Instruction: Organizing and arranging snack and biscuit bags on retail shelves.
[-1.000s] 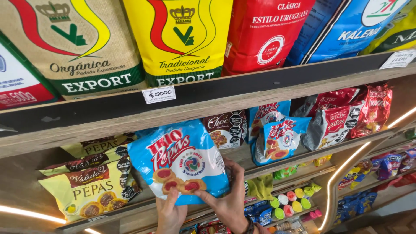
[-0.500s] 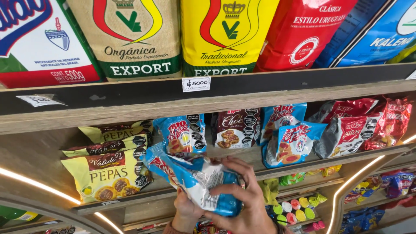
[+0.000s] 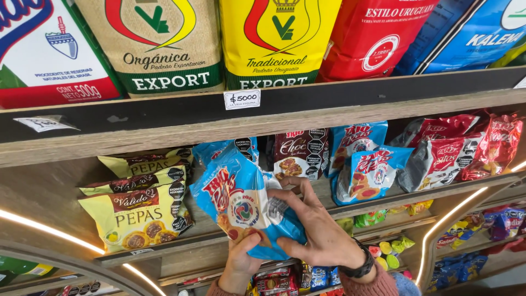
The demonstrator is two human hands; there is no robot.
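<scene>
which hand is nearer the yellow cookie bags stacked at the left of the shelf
Left. The left hand, under the blue cookie bag, sits closer to the yellow cookie bags; the right hand grips the bag's far side.

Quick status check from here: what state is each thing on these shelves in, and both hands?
Blue biscuit bag: off the shelf, tilted, held in both hands.
Left hand: grip under the bag's lower edge.
Right hand: fingers spread over the bag's side, wristwatch on.
Yellow biscuit bags: stacked, lying on the shelf.
Brown biscuit bag: upright, at the back.
Red snack bags: leaning, crumpled.
Price tag: fixed to the shelf edge.
</scene>
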